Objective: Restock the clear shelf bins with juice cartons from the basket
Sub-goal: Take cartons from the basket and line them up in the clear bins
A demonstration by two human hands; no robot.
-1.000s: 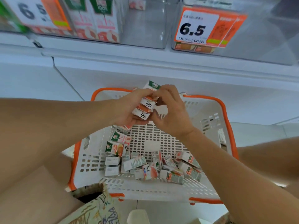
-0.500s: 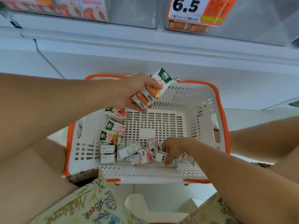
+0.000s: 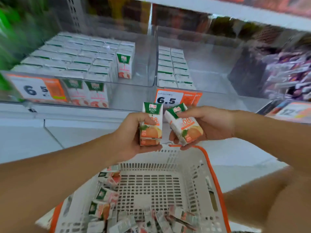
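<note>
1. The left hand (image 3: pixel 129 135) is closed around a small stack of orange juice cartons (image 3: pixel 151 125), held upright, thumb across the front one.
2. The right hand (image 3: pixel 207 125) grips one carton (image 3: pixel 184 126), tilted with its green top leaning toward the left hand's stack; the two lots sit just beside each other, and I can't tell whether they touch.
3. Both hands are raised above the far rim of the basket (image 3: pixel 217 182), a white slotted one with orange trim.
4. More cartons (image 3: pixel 104 195) lie jumbled along the basket's left side and near edge.
5. Behind the hands, a 6.5 price tag (image 3: pixel 170 98) hangs on the front of the right bin (image 3: pixel 210 64), which holds two rows of cartons at its left and is bare otherwise.
6. The left bin (image 3: pixel 143 68) is mostly full, with a gap at its right side.
7. The shelf's right end is blurred.
</note>
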